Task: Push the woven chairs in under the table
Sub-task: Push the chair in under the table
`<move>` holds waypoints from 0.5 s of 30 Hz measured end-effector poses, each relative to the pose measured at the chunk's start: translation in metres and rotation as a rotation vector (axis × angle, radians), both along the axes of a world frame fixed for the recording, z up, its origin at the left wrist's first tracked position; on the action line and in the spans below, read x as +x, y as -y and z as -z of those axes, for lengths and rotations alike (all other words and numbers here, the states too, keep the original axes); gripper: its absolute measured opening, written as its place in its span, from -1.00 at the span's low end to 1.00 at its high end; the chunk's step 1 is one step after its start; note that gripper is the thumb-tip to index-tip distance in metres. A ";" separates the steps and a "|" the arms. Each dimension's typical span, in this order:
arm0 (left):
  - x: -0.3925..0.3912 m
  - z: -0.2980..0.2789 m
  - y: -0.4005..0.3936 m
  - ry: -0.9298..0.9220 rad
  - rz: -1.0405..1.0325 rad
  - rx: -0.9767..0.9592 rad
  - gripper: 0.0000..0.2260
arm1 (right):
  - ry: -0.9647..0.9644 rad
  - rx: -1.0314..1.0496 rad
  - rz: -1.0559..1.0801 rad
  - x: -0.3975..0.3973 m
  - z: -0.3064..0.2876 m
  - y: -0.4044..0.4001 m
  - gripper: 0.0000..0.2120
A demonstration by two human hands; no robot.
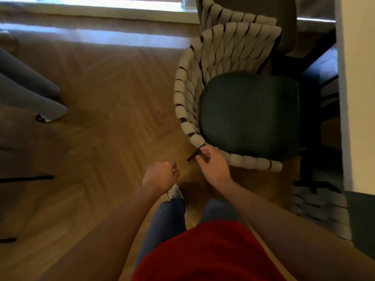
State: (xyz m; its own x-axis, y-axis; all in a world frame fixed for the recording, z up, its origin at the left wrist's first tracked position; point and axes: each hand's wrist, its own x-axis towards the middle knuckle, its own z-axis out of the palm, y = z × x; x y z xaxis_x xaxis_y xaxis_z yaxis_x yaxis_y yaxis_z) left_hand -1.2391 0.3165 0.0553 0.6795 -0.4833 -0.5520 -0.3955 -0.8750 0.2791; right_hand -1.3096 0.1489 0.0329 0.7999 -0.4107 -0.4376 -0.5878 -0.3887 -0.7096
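The chair [239, 110] sits right of centre, its dark green seat facing the white table [357, 94] that runs down the right edge of the frame. The seat's right side lies just beside the table edge, with dark table framing showing in the gap between them. A second woven chair [239, 13] stands at the top of the frame, its back just behind the first chair's back and touching or nearly so. A third woven back [322, 209] shows at lower right, tucked against the table.

The right hand [213, 165] grips the woven rim at the chair's lower left corner, fingers curled over it and thumb beneath. The left hand [162, 175] hangs free just left of it, loosely clenched and holding nothing. Below are jeans, a pale shoe [175, 192] and a red shirt [205, 252].

The floor [105, 118] is herringbone wood, bright near the window strip along the top. At the left edge grey legs [30, 94] of other furniture slant in, and thin dark legs [26, 178] lie lower down, all well apart from the chair. The middle of the floor between them and the chair is open
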 end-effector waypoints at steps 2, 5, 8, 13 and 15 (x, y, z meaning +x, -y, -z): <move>0.042 -0.004 -0.010 0.025 0.052 -0.009 -0.77 | 0.007 -0.033 0.041 0.035 -0.002 -0.014 -0.69; 0.102 -0.005 -0.021 0.064 0.143 -0.003 -0.78 | -0.030 -0.070 0.120 0.080 -0.003 -0.024 -0.64; 0.160 -0.004 -0.017 0.084 0.274 0.007 -0.77 | -0.075 -0.045 0.195 0.120 0.002 -0.023 -0.63; 0.252 0.001 0.015 0.164 0.469 -0.016 -0.81 | -0.087 -0.019 0.294 0.183 0.022 -0.016 -0.59; 0.287 0.004 0.028 0.186 0.521 -0.032 -0.81 | -0.084 0.018 0.336 0.210 0.031 -0.012 -0.55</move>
State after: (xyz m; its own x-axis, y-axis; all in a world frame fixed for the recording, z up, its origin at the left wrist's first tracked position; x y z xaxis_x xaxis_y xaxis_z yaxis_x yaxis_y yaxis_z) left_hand -0.9521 0.2888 0.0514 0.4304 -0.7964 -0.4248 -0.8191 -0.5423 0.1868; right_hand -1.0998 0.1609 0.0017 0.5822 -0.6366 -0.5058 -0.7375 -0.1516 -0.6581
